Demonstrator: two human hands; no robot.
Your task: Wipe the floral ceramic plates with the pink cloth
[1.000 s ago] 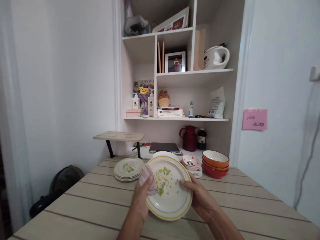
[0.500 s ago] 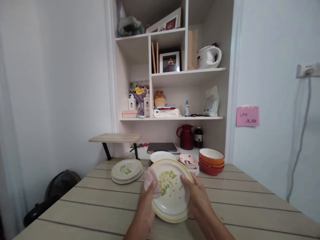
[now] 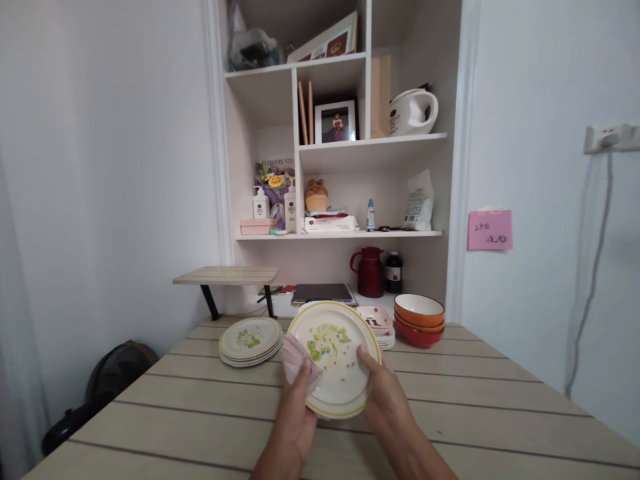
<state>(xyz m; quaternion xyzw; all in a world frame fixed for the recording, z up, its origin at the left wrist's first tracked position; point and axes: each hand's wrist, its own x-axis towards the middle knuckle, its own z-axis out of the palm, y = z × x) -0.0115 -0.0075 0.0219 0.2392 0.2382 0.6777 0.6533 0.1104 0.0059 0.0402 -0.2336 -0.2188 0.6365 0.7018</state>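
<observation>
I hold a round cream plate (image 3: 335, 357) with a yellow rim and a green and blue flower pattern, tilted up toward me above the wooden table (image 3: 200, 413). My right hand (image 3: 383, 393) grips its lower right edge, thumb on the face. My left hand (image 3: 295, 407) is closed on a pink cloth (image 3: 296, 357) pressed against the plate's left side. A stack of matching plates (image 3: 250, 340) lies on the table to the left.
Behind the plate stand a pile of small pink-patterned dishes (image 3: 377, 323) and stacked orange and red bowls (image 3: 419, 320). A low wooden riser (image 3: 225, 277) sits at the back left. Shelves (image 3: 340, 233) hold bottles, a red jug (image 3: 370, 272) and a photo frame. A black fan lies on the floor, left.
The plate has been lifted higher and tilted more upright toward me, and both hands have shifted with it. The view has turned slightly to the right.
</observation>
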